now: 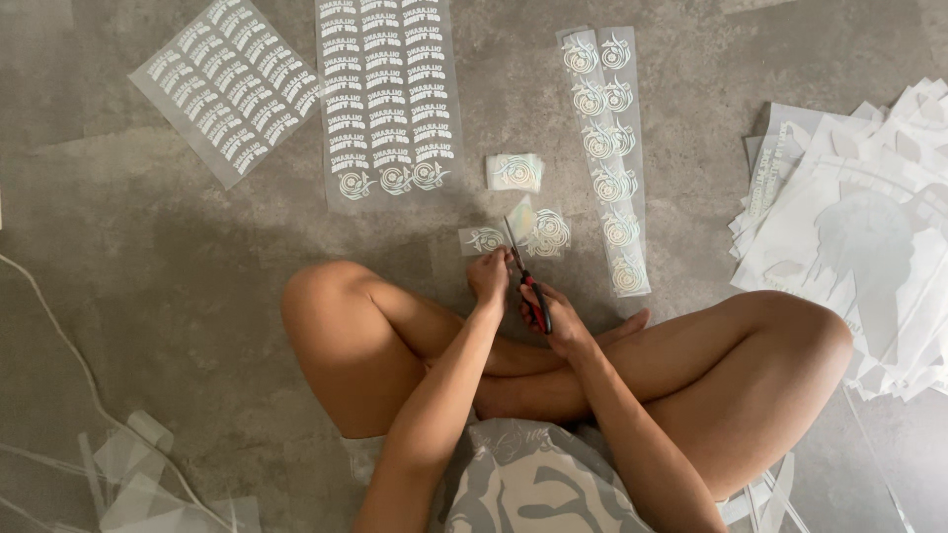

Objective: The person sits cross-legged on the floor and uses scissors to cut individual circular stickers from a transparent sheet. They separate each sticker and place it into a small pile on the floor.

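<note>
Floor (197, 296): grey, matt, mottled, like concrete or stone tile.
Scissors (525, 276): metal blades, dull sheen; handles red and black, plastic-looking.
Small strip (528, 233) at blades: thin clear film, pale printed swirl motifs, faint shine.
Long strip (612, 158): same glossy transparent film.
Printed sheets (390, 99): clear film, white matt print.
Stack of sheets (859, 237) at right: white, paper-like, smooth, semi-translucent.
Offcuts (128, 474) lower left: clear film scraps, slightly glossy.
Garment (533, 484): grey patterned cloth, soft, matt.

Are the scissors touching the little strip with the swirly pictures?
Touching. The head view shows the scissors in the right hand, their blades closing over the clear swirl-printed strip that the left hand holds.
</note>
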